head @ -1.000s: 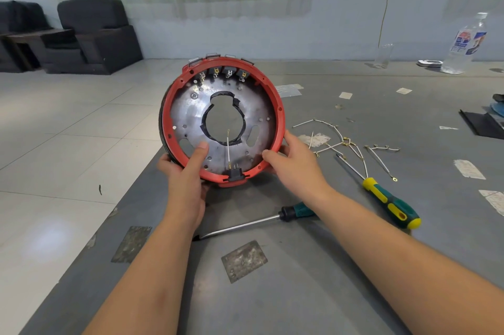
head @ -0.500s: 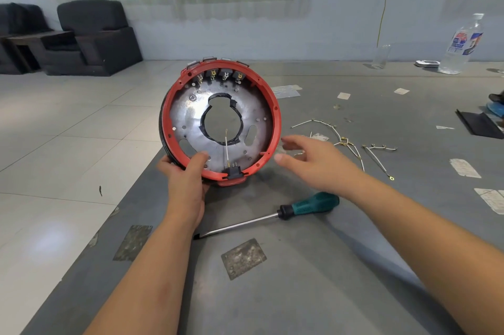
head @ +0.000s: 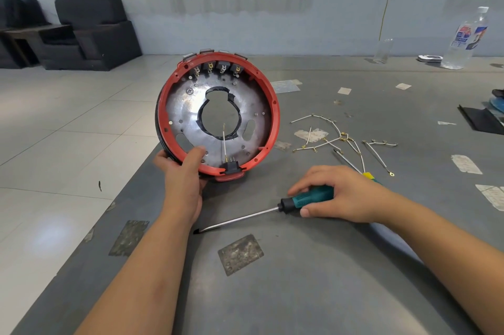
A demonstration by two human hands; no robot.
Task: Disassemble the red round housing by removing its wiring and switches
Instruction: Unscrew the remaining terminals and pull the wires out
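picking up the driver

left hand (head: 182, 171) grips the red housing (head: 218, 113) tilted up at the table's (head: 300, 280) near-left edge; right hand (head: 338, 192) curls around the green screwdriver (head: 308, 198) lying flat. likely next: lift it, pry at the remaining switches (head: 218, 67)

the round housing (head: 219, 113) has a matt red plastic rim around a dull, smudged metal plate; black plastic switches (head: 218, 66) carry brassy terminals. the screwdriver (head: 272, 209) has a polished steel shaft and a textured teal rubbery grip. the table (head: 300, 280) is matt grey, scuffed, with worn tape patches. loose wires (head: 341, 138) look glossy white
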